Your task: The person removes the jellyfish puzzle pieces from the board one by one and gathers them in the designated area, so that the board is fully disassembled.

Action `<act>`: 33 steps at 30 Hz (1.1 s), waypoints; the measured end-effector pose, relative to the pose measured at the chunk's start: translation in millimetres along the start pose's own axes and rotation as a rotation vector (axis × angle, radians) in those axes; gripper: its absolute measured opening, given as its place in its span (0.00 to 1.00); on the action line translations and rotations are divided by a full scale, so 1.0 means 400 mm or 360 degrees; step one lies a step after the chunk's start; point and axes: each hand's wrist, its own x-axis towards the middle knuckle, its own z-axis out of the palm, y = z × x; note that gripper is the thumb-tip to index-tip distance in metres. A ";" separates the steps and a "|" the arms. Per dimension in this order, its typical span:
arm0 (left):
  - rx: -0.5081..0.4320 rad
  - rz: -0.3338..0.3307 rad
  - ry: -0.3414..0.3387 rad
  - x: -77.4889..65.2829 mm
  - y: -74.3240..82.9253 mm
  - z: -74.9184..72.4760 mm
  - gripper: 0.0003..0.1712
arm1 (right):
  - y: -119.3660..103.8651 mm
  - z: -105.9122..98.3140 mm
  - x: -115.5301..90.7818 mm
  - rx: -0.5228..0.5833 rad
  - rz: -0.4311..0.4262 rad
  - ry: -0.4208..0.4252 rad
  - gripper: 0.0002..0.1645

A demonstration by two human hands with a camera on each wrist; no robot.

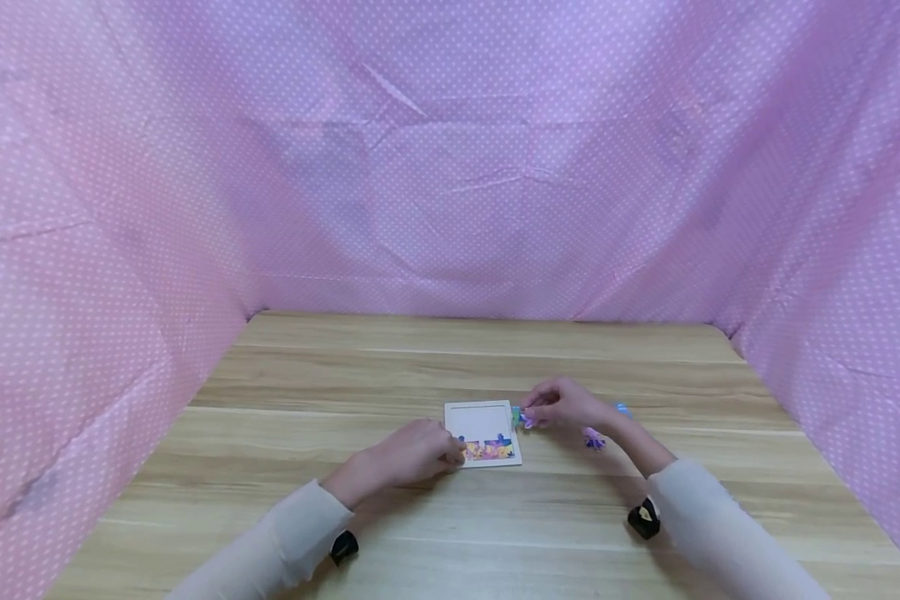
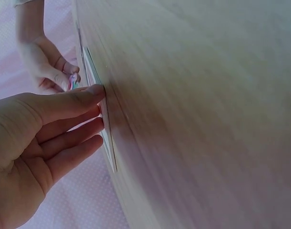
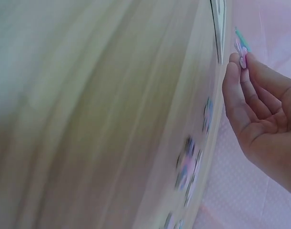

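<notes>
A square white puzzle tray [image 1: 478, 405] lies on the table, its lower part filled with colourful jigsaw pieces [image 1: 495, 450]. My left hand [image 1: 420, 452] rests at the tray's lower left corner. In the left wrist view the thumb tip [image 2: 95, 90] touches the tray's edge and the loosely straight fingers reach its surface. Thumb and fingertips of my right hand [image 1: 566, 404] pinch a green and purple puzzle piece [image 1: 521, 418], which the right wrist view shows tilted edge-on. This piece [image 3: 242, 50] is held just beside the tray's upper right side.
Loose puzzle pieces lie right of the tray: a purple one [image 1: 593, 438] beside the right forearm and a blue one [image 1: 623, 409] partly behind it. Several pieces [image 3: 185, 167] show in the right wrist view. Pink dotted cloth [image 1: 450, 208] encloses the wooden table [image 1: 345, 358].
</notes>
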 end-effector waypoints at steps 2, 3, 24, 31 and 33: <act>-0.0003 -0.0004 0.0012 0.000 0.001 0.002 0.04 | 0.008 -0.014 -0.014 -0.0029 0.0005 0.0012 0.15; -0.0013 -0.0012 0.0018 -0.001 0.001 0.003 0.04 | 0.011 -0.021 -0.022 -0.0048 0.0003 0.0014 0.15; -0.0112 -0.0172 -0.0008 -0.005 0.004 0.003 0.08 | 0.042 -0.055 -0.102 -0.0115 -0.0029 -0.0020 0.10; -0.0139 -0.0200 -0.0034 -0.004 0.005 0.001 0.09 | 0.041 -0.043 -0.103 -0.0222 -0.0002 0.0055 0.07; -0.0142 -0.0203 -0.0040 -0.003 0.005 0.001 0.09 | 0.044 -0.041 -0.101 -0.0236 0.0012 0.0071 0.06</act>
